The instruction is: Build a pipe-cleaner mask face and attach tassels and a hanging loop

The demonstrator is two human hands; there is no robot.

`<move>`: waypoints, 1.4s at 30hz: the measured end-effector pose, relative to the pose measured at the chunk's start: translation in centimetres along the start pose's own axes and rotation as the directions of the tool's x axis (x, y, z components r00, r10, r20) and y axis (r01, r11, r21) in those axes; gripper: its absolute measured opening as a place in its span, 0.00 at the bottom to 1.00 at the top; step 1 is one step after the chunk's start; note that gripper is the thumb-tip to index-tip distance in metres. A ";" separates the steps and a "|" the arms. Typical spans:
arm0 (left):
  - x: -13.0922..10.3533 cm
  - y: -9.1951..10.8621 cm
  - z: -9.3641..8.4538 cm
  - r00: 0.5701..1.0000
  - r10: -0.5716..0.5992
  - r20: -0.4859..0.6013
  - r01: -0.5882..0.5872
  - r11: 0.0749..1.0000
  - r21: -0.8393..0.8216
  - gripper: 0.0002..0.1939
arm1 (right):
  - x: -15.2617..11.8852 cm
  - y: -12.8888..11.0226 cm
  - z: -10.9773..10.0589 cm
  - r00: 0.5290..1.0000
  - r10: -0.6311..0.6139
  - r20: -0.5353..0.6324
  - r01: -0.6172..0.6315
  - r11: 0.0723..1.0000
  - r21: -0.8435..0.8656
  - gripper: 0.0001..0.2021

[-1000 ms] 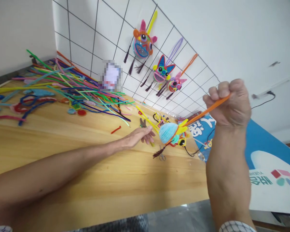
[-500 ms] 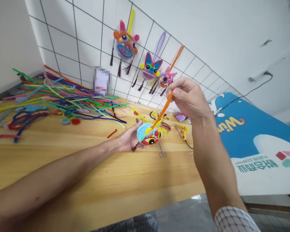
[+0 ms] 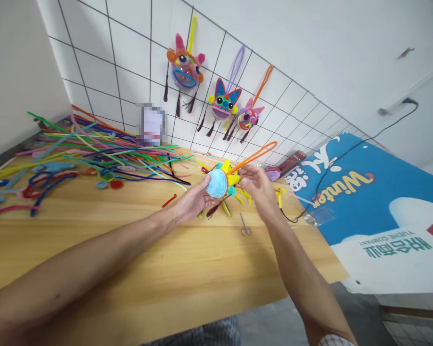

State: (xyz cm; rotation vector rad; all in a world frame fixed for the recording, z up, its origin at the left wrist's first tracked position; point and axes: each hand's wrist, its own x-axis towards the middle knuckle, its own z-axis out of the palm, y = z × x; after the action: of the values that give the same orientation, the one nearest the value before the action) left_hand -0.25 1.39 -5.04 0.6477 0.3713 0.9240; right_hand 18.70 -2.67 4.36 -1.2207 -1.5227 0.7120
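Note:
A round pipe-cleaner ornament point(image 3: 217, 184) rests in my left hand point(image 3: 196, 198), whose fingers curl around its side and underneath. Its light blue coiled back faces me, with yellow pointed ears and an orange hanging loop point(image 3: 261, 153) leaning up to the right. A dark tassel point(image 3: 212, 210) dangles below it. My right hand point(image 3: 257, 185) is beside the ornament's right edge, under the loop, with thumb and fingers bent together. Whatever they grip is hidden from me. Below the hands, small scissors point(image 3: 244, 228) lie on the wooden table point(image 3: 159, 269).
Many coloured pipe cleaners point(image 3: 122, 149) are heaped at the back left. A short red piece point(image 3: 169, 200) lies nearer. Three finished masks point(image 3: 224, 102) hang on a wire grid. To the right are a yellow glue gun point(image 3: 280, 196) with its cord and a blue printed board point(image 3: 350, 192).
My right hand has let go of the orange loop and come down beside the ornament. The ornament has turned, so its blue back faces me and its front no longer shows.

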 end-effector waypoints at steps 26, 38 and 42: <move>-0.6 2.0 -1.4 0.990 0.142 -0.010 -0.072 0.556 0.828 0.33 | 1.5 5.7 -0.9 0.880 0.280 0.382 -0.365 0.915 0.169 0.28; 0.1 3.0 -2.5 0.983 0.139 -0.116 0.124 -0.052 0.991 0.36 | 2.0 9.6 0.4 0.822 0.278 0.497 -0.305 0.952 -0.029 0.20; -0.1 2.5 -2.3 0.974 0.182 -0.133 0.161 -0.145 0.976 0.36 | 2.3 10.0 0.1 0.847 0.244 0.472 -0.259 0.965 -0.034 0.18</move>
State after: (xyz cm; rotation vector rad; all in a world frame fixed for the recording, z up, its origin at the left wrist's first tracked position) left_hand -3.14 3.26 -5.10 2.0807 1.4309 0.5079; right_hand 22.05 2.63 -3.72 -1.2970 -1.7487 1.2807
